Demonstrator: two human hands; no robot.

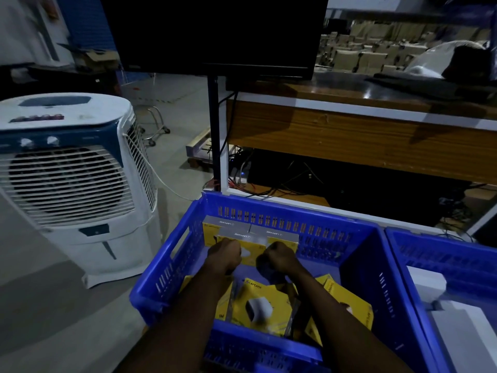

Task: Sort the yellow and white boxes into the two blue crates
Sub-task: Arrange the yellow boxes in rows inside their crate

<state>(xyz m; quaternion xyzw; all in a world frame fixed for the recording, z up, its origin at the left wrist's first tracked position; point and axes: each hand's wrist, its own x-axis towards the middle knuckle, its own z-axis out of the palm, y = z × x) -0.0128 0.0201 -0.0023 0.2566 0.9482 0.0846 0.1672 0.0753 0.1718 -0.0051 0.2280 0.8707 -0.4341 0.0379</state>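
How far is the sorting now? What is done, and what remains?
Done: yellow boxes stand in a row at the far wall of the left crate; white boxes lie in the right crate. In hand: the left hand and right hand grip one yellow box at that row. Left: loose yellow boxes lie jumbled in the near half.

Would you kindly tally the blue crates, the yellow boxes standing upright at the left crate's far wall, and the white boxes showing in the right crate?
Blue crates: 2
Upright yellow boxes: 3
White boxes: 2
Total: 7
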